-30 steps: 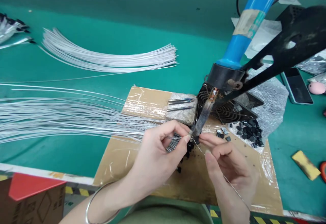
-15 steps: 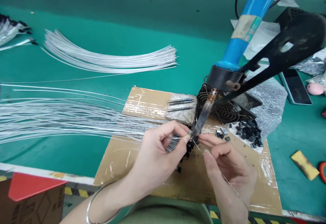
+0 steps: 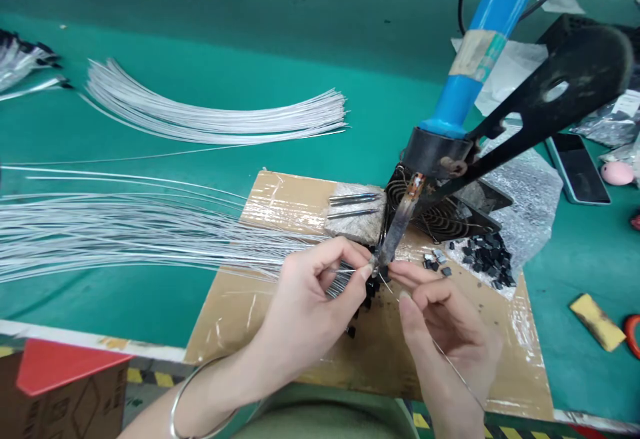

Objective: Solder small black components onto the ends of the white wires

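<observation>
Thumb and fingertips of my left hand [image 3: 310, 309] are pinched on a thin white wire right beside the tip of the soldering iron [image 3: 397, 229]. What sits at that wire's end is hidden by the fingers and the tip. My right hand [image 3: 450, 329] is closed on a thin strand of solder wire [image 3: 453, 362], which runs across the palm and points up at the iron's tip. Beneath my left hand, small black pieces [image 3: 367, 299] lie at the ends of a spread of white wires [image 3: 150, 232].
A black metal bracket [image 3: 540, 92] holds the blue-handled iron over a cardboard sheet [image 3: 270, 206]. Behind it is a black fan [image 3: 440, 209]. Loose black chips [image 3: 487, 259] lie on bubble wrap. A phone [image 3: 580, 167], a yellow sponge [image 3: 597, 322] and another wire bundle [image 3: 215, 119] rest on the green mat.
Both hands keep nearly the same pose at the iron's tip. The view has shifted slightly, so the iron and bracket appear a little further left.
</observation>
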Available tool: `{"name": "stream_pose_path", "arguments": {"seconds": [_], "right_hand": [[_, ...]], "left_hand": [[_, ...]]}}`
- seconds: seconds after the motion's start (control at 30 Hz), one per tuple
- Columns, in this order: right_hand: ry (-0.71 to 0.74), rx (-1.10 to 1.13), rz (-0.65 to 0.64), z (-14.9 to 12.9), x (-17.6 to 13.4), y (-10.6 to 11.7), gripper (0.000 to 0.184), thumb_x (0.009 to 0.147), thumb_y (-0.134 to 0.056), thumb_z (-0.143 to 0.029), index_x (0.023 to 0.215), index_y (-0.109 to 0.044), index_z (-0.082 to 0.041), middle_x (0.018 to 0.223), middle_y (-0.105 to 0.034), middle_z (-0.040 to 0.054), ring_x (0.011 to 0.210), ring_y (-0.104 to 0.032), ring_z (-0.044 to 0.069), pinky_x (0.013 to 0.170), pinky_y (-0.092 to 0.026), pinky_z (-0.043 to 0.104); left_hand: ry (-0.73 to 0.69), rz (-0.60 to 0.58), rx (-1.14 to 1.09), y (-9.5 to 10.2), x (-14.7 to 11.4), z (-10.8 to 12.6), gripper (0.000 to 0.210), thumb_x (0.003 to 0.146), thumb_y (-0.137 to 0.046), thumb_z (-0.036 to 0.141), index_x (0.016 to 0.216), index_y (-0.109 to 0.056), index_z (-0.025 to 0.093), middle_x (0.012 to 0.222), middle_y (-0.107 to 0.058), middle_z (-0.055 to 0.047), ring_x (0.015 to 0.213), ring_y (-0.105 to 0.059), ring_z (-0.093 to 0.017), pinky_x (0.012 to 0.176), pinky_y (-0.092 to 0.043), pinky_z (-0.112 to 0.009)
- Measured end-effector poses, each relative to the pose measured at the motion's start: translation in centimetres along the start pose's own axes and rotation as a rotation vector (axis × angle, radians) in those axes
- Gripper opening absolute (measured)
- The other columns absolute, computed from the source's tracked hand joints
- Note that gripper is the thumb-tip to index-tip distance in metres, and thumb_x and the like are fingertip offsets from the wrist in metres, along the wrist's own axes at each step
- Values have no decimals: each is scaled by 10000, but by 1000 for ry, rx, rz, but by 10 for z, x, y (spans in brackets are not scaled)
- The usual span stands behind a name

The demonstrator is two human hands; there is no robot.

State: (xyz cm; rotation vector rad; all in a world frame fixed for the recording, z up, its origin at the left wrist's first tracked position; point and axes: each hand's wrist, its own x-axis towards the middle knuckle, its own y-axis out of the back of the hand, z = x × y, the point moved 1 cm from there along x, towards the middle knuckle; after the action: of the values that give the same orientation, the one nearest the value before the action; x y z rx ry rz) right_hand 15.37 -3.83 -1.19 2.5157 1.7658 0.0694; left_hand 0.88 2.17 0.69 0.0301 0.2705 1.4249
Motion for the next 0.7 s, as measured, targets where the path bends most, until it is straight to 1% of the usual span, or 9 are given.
{"name": "stream_pose_path", "arguments": {"seconds": [0.2, 0.47, 0.6, 0.7], "right_hand": [[-5, -21, 1, -1, -1, 0, 222, 971, -722, -196, 770, -635, -236, 1186, -842, 97, 1084, -819, 233, 1000, -653, 363], [1, -1, 16, 1, -1, -2, 208, 970, -724, -196, 778, -655, -239, 1170, -845, 85, 1071, -819, 228, 1013, -648, 377], [-10, 2, 29, 2, -2, -2, 204, 962, -732, -201, 777, -654, -240, 1157, -846, 94, 1075, -819, 243, 1003, -651, 398], [0, -21, 28, 3, -2, -2, 209, 967, -731, -212, 774, -652, -236, 1167, -846, 96, 1080, -821, 241, 987, -654, 373]], "left_hand": [[-9, 22, 14, 2, -2, 0, 152, 863, -635, 177, 726, -700, 184, 779, -786, -35, 611, -591, -127, 524, -392, -236], [-23, 30, 28, 2, -2, 1, 158, 856, -645, 189, 706, -694, 183, 772, -777, -34, 596, -566, -119, 520, -402, -224], [-14, 35, 35, 1, -1, -1, 153, 849, -642, 177, 705, -692, 184, 775, -776, -36, 637, -612, -131, 529, -417, -215], [-8, 39, 20, 0, -1, -1, 147, 845, -642, 176, 710, -699, 184, 777, -780, -38, 656, -640, -138, 552, -450, -214]]}}
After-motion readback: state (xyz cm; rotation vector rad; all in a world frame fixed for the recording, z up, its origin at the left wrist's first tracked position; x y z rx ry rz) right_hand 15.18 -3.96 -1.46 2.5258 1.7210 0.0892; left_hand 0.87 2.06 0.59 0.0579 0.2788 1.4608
